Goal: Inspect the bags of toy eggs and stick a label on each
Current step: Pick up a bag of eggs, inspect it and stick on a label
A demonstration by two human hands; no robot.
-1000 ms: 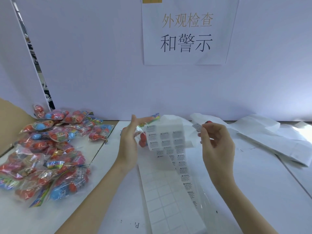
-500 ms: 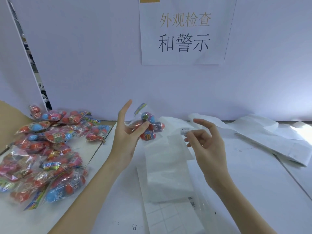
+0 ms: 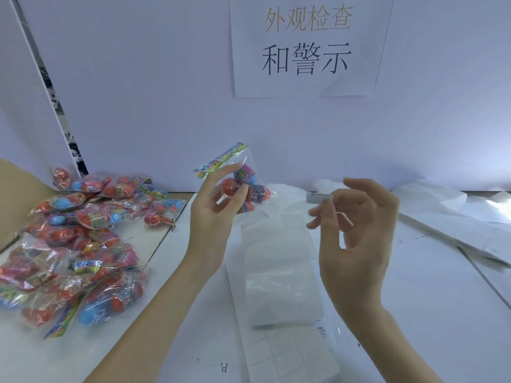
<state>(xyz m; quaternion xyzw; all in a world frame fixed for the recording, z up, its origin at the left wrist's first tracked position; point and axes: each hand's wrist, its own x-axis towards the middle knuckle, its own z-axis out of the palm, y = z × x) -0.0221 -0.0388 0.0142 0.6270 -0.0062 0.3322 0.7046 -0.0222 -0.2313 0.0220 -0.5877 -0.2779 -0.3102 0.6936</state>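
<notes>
Fingers of the left hand [image 3: 214, 217] curl round a clear bag of toy eggs [image 3: 244, 186], lifted above the white table [image 3: 414, 286] near centre, its colourful header strip pointing toward 11 o'clock. At 3 o'clock from that bag, apart from it, the right hand [image 3: 356, 239] pinches a small printed label [image 3: 318, 198] between thumb and forefinger, its other fingers loosely spread. A heap of bagged eggs [image 3: 83, 239] lies at 9 o'clock, and label backing sheets [image 3: 279, 272] lie at 6 o'clock under both hands.
</notes>
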